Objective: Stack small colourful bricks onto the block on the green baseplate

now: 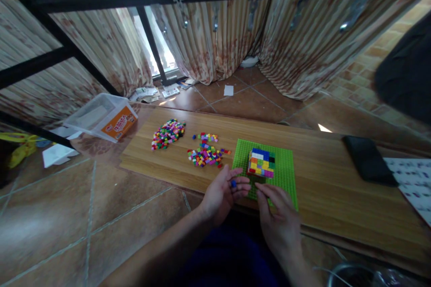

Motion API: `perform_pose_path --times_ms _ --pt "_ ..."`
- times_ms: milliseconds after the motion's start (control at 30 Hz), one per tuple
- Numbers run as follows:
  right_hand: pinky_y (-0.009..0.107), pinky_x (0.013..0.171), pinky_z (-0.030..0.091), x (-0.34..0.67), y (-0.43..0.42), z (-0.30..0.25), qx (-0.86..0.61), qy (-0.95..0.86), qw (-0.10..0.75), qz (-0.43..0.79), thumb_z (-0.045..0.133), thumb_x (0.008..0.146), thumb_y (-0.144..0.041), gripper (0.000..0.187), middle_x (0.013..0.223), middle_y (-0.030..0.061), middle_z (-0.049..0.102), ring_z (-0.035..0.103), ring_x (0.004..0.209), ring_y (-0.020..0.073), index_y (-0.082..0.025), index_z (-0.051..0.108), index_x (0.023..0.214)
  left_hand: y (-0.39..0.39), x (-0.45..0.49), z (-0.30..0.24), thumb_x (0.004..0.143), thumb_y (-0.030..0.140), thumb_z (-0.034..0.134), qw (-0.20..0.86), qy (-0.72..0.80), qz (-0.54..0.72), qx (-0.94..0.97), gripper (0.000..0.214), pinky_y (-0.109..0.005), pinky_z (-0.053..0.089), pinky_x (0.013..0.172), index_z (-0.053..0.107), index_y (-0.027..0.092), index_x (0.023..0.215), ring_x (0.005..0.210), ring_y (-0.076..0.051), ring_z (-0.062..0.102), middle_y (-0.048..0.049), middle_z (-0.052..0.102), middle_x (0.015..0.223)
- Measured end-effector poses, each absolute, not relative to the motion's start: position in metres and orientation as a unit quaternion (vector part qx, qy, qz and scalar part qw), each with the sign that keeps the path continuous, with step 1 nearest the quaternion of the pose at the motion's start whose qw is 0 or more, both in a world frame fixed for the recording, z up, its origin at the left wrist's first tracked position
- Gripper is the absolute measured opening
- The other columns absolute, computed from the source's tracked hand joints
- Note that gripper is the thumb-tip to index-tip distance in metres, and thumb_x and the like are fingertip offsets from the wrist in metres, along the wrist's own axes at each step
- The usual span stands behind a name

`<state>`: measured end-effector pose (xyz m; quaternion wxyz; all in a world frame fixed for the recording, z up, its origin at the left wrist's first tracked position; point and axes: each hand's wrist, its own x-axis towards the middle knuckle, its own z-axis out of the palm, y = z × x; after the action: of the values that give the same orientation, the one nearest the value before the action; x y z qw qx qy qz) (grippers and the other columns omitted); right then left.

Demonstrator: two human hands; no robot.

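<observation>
So left hand (222,193) is holding a blue brick (233,183), right hand (279,217) grip unclear — small block (261,163) is sitting on the baseplate (286,175), loads of loose bricks (205,154) lying unused.

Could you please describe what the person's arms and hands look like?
The left forearm and right forearm are bare, with no sleeves in view. The left hand and right hand wear no gloves, and no ring, watch or bracelet shows. Dark blue clothing lies between the arms.
</observation>
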<state>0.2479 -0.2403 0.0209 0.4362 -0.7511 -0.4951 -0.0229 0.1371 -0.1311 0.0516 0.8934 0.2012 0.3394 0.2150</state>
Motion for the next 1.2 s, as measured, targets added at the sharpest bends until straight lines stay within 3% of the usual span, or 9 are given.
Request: perform_pose_path --times_ms 433,533,733,1000,1200 --pt "0.039 0.082 0.045 0.231 -0.223 0.023 -0.738 -0.570 0.358 -0.054 0.057 0.092 -0.028 0.017 0.104 0.0076 0.068 0.057 0.095 0.0230 -0.021 0.066 0.103 -0.145 0.139 0.053 0.094 0.057 0.040 0.911 0.300 0.190 0.212 0.051 -0.032 0.046 0.098 0.060 0.016 0.116 0.112 -0.021 0.060 -0.0110 0.065 0.117" --pt "0.037 0.080 0.045 0.234 -0.226 0.020 -0.737 -0.561 0.376 -0.020 0.057 0.092 -0.030 0.014 0.099 0.0066 0.069 0.059 0.093 0.0224 -0.021 0.065 0.098 -0.147 0.140 0.048 0.090 0.055 0.050 0.901 0.324 0.185 0.219 0.047 -0.030 0.049 0.087 0.063 0.016 0.113 0.100 -0.019 0.063 -0.0097 0.066 0.111" --pt "0.035 0.072 0.048 0.244 -0.233 0.022 -0.740 -0.546 0.393 -0.009 0.055 0.092 -0.034 0.015 0.086 0.0047 0.069 0.062 0.081 0.0208 -0.022 0.064 0.095 -0.151 0.141 0.041 0.072 0.038 0.075 0.850 0.388 0.173 0.310 0.033 -0.026 0.047 0.068 0.069 0.013 0.092 0.068 -0.013 0.060 -0.0020 0.066 0.075" --pt "0.035 0.077 0.053 0.244 -0.239 0.025 -0.737 -0.495 0.451 0.087 0.057 0.088 -0.025 0.010 0.093 0.0043 0.069 0.064 0.088 0.0202 -0.024 0.064 0.094 -0.149 0.141 0.047 0.062 0.034 0.083 0.843 0.373 0.186 0.340 0.034 -0.025 0.048 0.070 0.070 0.014 0.086 0.068 -0.012 0.060 -0.0016 0.068 0.077" --pt "0.031 0.081 0.056 0.250 -0.246 0.032 -0.725 -0.497 0.446 0.171 0.059 0.089 -0.028 0.024 0.112 0.0052 0.066 0.065 0.101 0.0186 -0.027 0.064 0.112 -0.142 0.140 0.043 0.057 0.022 0.083 0.840 0.352 0.199 0.361 0.037 -0.025 0.048 0.070 0.068 0.014 0.090 0.069 -0.011 0.060 -0.0014 0.068 0.079"
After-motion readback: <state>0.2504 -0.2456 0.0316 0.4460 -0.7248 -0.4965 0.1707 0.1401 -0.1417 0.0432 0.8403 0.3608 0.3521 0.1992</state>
